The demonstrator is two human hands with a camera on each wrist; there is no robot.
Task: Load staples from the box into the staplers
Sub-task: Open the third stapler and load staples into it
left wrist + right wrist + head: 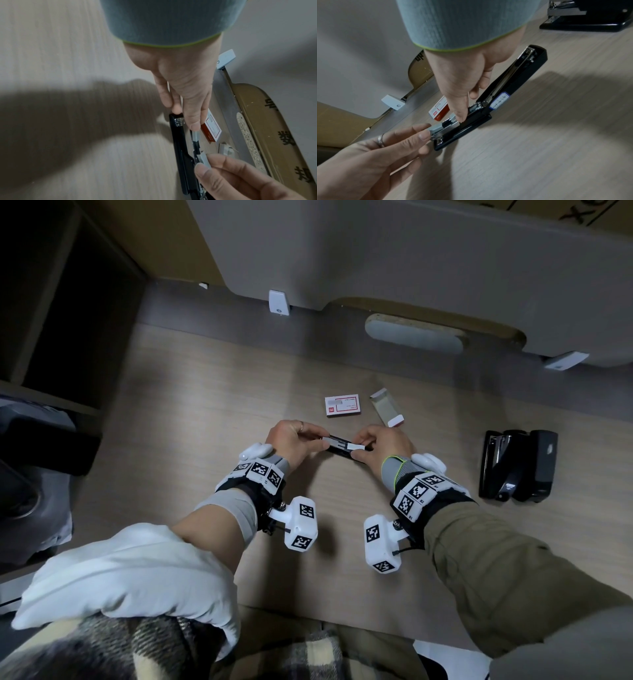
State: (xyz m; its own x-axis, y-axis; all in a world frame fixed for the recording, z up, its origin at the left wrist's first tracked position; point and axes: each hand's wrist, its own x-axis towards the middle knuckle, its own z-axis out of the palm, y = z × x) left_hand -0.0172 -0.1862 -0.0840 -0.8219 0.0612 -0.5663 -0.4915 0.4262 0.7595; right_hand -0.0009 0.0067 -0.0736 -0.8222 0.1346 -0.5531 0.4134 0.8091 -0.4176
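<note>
A black stapler (342,453) (513,86) lies on the desk, opened flat, its cover swung back to the right. Grey staples (436,127) (195,135) sit along its metal magazine. My left hand (322,441) (428,132) pinches the staples between thumb and forefinger at the anvil end. My right hand (359,451) (204,162) pinches them further back, forefinger pointing down at the magazine. The red and white staple box (342,405) (439,112) lies just behind the stapler. Its pulled-out inner tray (386,407) lies to the right of it.
Two more black staplers (517,465) (589,16) stand on the desk (205,405) to the right. A grey partition (411,251) on white brackets (279,301) closes the back edge, with a cable cut-out (414,337). A dark shelf unit stands at the left.
</note>
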